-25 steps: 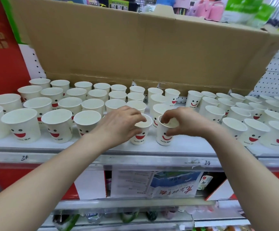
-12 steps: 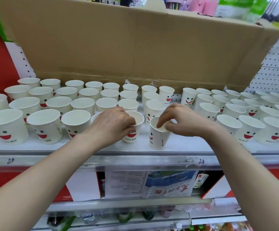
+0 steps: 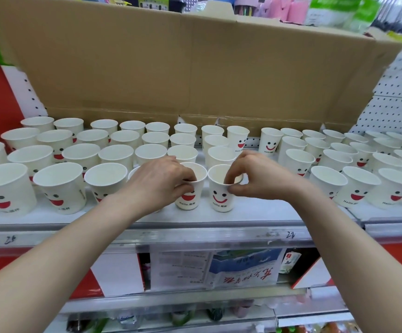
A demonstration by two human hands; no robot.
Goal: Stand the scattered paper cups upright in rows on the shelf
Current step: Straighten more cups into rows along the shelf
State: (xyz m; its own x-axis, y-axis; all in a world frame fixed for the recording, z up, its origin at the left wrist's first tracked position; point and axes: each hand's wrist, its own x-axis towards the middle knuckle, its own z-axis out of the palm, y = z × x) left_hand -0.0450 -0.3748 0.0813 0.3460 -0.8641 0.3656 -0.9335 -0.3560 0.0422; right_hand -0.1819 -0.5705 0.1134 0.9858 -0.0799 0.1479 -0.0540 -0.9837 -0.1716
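The shelf [image 3: 267,212] is nearly filled with upright rows of paper cups [image 3: 82,155]; at centre, one front cup [image 3: 190,200] is gripped by the left hand [image 3: 161,181], its neighbour [image 3: 219,199] pinched by the right hand [image 3: 257,179].

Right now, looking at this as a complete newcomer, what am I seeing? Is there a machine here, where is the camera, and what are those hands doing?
There is no machine. These are a person's two bare hands, filmed by one wide camera worn on the head, looking forward and down. In front is a white shelf lined with rows of upright paper cups printed with smiling faces. A cardboard sheet stands behind them. The left hand has its grip round the left cup in the front row, near its rim. The right hand pinches the rim of the right cup beside it. Both cups stand upright on the shelf.
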